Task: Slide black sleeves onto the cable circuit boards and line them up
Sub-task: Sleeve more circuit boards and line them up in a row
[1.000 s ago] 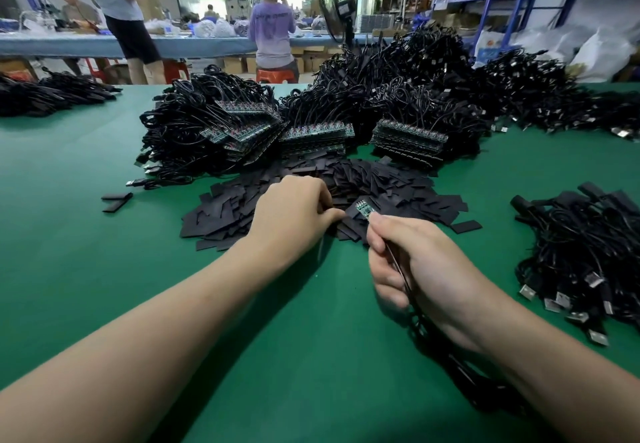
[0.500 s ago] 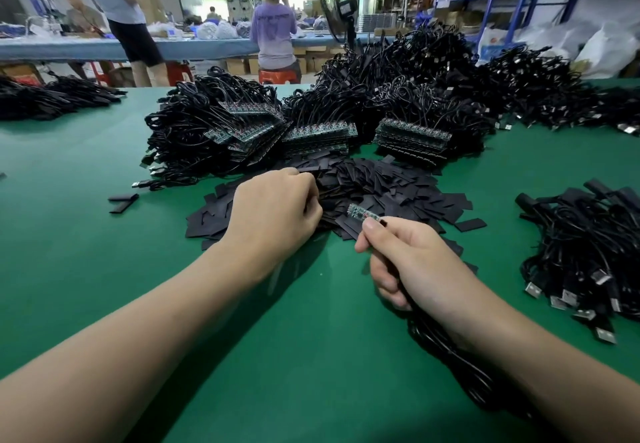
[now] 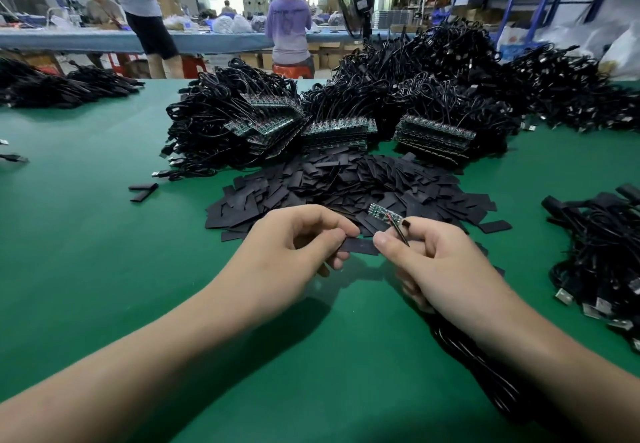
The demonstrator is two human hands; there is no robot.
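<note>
Black sleeve [image 3: 358,245]: flat strip held clear of the green table [image 3: 86,234]; its left end sits in the left-hand pinch and its free right end touches the right thumb tip.
Left hand [image 3: 291,245]: palm turned inward, thumb on top and forefinger under the sleeve, pinching it; the other fingers curl loosely below the pinch.
Right hand [image 3: 436,262]: back of the hand up, thumb and forefinger closed on the cable where it meets the board; the remaining fingers wrap the cable lower down.
Circuit board [image 3: 384,212]: bare, sticking out up and away from the right-hand pinch, just above the sleeve's free end and not yet inside it.
Cable [image 3: 485,366]: black, runs back from the grip under the right wrist and forearm.
Sleeve pile [image 3: 346,182]: loose black strips just beyond both grips; stacked boards with coiled leads [image 3: 332,130] lie farther out.
Change: half a second ago the left hand was a knuckles-up fist on the pile with no sleeve visible; now it is lifted and rolled open-side in, with a sleeve drawn out. The right hand has come closer, so sleeve and thumb now meet, and the board tilts more steeply upward.
</note>
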